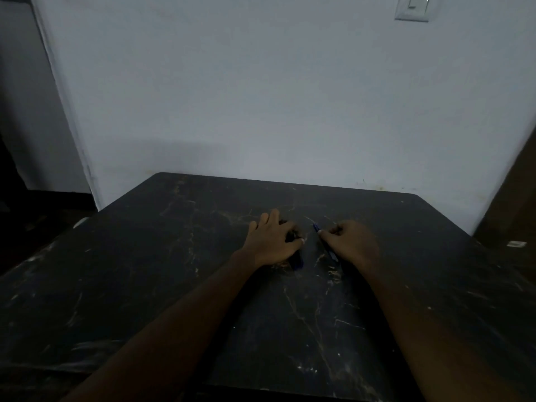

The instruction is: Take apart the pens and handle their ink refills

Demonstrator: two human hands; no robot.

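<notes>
Barely begun: right hand (351,242), fingers curled, pinches an apparently intact slim blue pen (326,245); left hand (272,242), fingers spread, covers dark bundled pens (296,258).

The worktop (145,271) was seen to be dark and stone-like, matt in finish, veined and scratched with pale lines. The wall (261,97) across the upper frame was finished in smooth, matt pale paint. Smooth plastic was suggested by the switch plate (413,8) at upper right and by the blue pen (333,254).
</notes>
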